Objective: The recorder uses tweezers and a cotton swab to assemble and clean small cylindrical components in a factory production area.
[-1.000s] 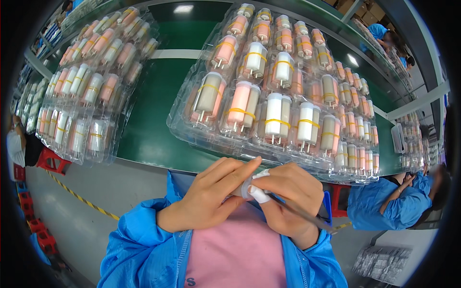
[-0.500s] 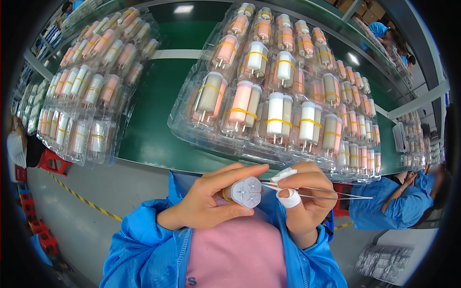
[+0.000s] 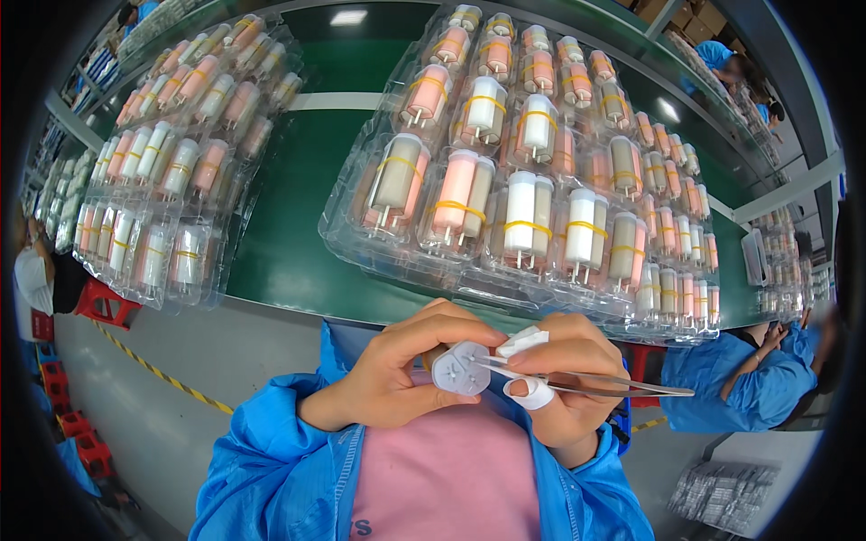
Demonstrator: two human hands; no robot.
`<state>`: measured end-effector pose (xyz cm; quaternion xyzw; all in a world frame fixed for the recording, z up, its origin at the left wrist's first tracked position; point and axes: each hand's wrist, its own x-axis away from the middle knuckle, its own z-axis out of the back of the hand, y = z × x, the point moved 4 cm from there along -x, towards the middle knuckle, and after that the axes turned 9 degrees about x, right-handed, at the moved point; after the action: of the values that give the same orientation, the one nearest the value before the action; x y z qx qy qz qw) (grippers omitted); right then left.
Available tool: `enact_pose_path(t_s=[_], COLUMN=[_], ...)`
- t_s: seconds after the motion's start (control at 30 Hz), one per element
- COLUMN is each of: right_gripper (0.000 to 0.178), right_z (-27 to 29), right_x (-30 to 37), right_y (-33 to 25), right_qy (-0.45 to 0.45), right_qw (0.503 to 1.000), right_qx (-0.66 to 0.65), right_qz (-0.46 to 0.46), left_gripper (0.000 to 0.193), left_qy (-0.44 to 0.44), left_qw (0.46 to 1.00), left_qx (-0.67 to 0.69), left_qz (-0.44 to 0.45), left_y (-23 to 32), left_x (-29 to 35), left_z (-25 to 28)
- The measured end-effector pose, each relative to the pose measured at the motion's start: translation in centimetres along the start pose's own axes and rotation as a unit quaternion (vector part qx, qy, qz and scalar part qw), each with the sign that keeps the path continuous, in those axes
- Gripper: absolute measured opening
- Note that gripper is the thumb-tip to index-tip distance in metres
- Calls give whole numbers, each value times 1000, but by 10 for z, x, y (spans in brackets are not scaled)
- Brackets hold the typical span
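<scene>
My left hand is closed around a three-lobed bundle of tubes, its pale grey end face turned up. Metal tweezers are gripped in my right hand, and their tips meet the end face near its upper right. White wrapping covers my right thumb and another finger of that hand. My left fingers hide most of the bundle's length.
Beyond my hands, stacked clear plastic trays hold several pink, white and grey tube bundles with yellow bands on a green table. More trays stand left. Another person in blue is at the right. Red stools stand lower left.
The tweezers have turned and moved left, their tips now at the bundle's end face. The bundle has tilted slightly in my left hand.
</scene>
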<state>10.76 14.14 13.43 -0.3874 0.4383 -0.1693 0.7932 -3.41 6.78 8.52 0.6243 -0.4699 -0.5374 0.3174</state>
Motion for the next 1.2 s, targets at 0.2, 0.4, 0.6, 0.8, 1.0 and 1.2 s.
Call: enact_pose_path(t_s=[0.2,0.4,0.6,0.8,1.0,1.2], right_gripper=[25,24,20,21,21,20], right_z=[2,1,2,0,0,-1], right_x=[10,7,3,-1,-2,-1], right_y=[5,0,-3,-4,-3,-2], right_qy=[65,34,3,-18,-20,-14], right_qw=[978,975,996,999,999,999], right_qx=[-121,-137,-18,24,31,16], right_qz=[-156,-171,-83,-42,-36,-45], left_gripper=[49,50,53,58,66,68], left_qy=[3,-12,-12,3,-8,-5], left_qw=[989,974,981,990,994,996], left_qx=[137,213,179,125,89,68], left_qz=[52,74,72,64,62,51], left_y=[-7,-10,-8,-6,-2,1], left_x=[6,11,9,6,2,0], left_z=[-5,-7,-6,-6,-5,-4])
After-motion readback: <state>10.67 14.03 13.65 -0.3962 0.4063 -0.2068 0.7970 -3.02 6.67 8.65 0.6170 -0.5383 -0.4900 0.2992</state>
